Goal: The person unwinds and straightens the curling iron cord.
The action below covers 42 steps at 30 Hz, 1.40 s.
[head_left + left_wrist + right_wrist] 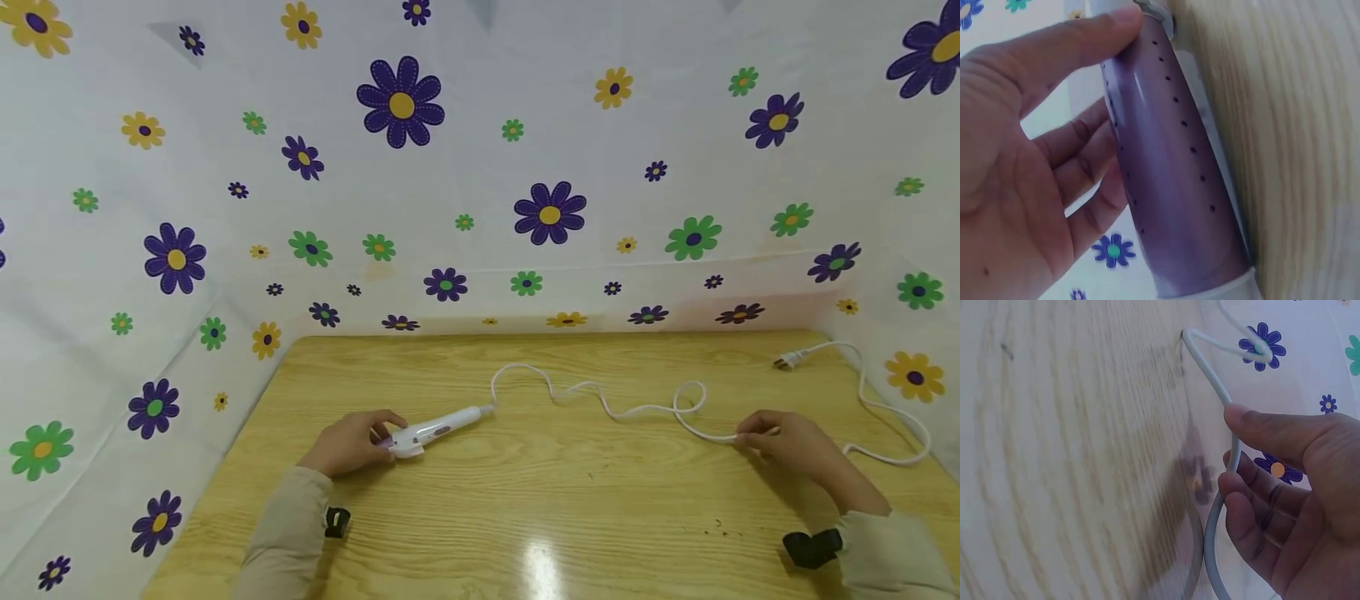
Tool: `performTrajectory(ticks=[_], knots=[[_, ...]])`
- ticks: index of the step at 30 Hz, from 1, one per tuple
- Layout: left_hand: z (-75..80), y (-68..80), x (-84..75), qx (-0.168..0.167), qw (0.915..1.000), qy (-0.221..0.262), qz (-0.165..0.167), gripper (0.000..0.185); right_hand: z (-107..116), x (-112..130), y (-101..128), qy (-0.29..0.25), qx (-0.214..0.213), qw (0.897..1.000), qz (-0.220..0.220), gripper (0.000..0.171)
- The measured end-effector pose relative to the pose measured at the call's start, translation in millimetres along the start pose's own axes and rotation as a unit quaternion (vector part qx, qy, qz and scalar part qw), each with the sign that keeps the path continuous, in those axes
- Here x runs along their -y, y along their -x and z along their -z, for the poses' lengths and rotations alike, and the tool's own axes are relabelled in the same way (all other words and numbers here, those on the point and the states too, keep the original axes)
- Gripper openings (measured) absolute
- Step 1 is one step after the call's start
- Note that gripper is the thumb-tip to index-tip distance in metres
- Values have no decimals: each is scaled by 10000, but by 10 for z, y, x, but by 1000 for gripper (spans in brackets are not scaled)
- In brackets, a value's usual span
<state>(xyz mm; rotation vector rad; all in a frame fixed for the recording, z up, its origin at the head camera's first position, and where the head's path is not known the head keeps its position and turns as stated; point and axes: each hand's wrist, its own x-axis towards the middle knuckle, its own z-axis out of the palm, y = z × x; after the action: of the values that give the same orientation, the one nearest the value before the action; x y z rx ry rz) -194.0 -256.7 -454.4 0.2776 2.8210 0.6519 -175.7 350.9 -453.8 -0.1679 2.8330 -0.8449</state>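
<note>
A white curling iron (447, 423) with a purple, perforated barrel (1166, 162) lies slantwise at the left of the table. My left hand (351, 445) grips it by the barrel end, thumb on the near side and fingers curled behind in the left wrist view. From the handle a white power cord (645, 408) winds rightward with a small loop in it. My right hand (797, 450) pinches this cord between thumb and fingertips, a little above the tabletop. Beyond that hand the cord curves round to a two-pin plug (789, 360) at the back right.
The wooden table (525, 500) has its back edge against a white cloth (480, 167) printed with flowers, which also hangs along both sides. A black strap piece (337, 522) shows at the left wrist, another black piece (812, 548) at the right.
</note>
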Motion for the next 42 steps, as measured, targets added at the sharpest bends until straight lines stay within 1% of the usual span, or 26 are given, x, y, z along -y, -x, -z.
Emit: performTrajectory(ticks=[4, 8, 11, 14, 17, 19, 23, 29, 32, 38, 42], knots=[[56, 57, 122, -202, 9994, -117, 255, 42, 46, -33, -3, 278, -134, 9995, -114, 29], [111, 122, 216, -313, 9983, -107, 488, 43, 73, -63, 0, 369, -169, 9988, -266, 34], [135, 158, 241, -358, 9978, -132, 535, 43, 60, -57, -4, 425, -291, 9986, -154, 33], [144, 165, 225, -362, 9981, -212, 459, 42, -2, 7, -49, 420, -510, 9978, 111, 27], [146, 151, 176, -374, 9984, -267, 341, 42, -83, 134, -131, 331, -666, 9964, 398, 22], [137, 132, 147, -388, 9985, -277, 251, 41, -131, 235, -195, 276, -681, 9960, 502, 20], [113, 101, 95, -402, 9986, -285, 208, 40, -219, 410, -297, 151, -616, 9960, 635, 17], [113, 99, 71, -441, 9985, -288, 117, 40, -291, 517, -339, -41, -378, 9977, 567, 15], [127, 119, 100, -460, 9985, -281, 85, 43, -291, 523, -303, -128, -396, 9978, 522, 18], [156, 204, 175, -474, 9984, -232, 225, 45, -260, 507, -215, -185, -517, 9970, 550, 22], [167, 210, 194, -530, 9982, -226, 191, 44, -218, 492, -167, -298, -524, 9971, 470, 26]])
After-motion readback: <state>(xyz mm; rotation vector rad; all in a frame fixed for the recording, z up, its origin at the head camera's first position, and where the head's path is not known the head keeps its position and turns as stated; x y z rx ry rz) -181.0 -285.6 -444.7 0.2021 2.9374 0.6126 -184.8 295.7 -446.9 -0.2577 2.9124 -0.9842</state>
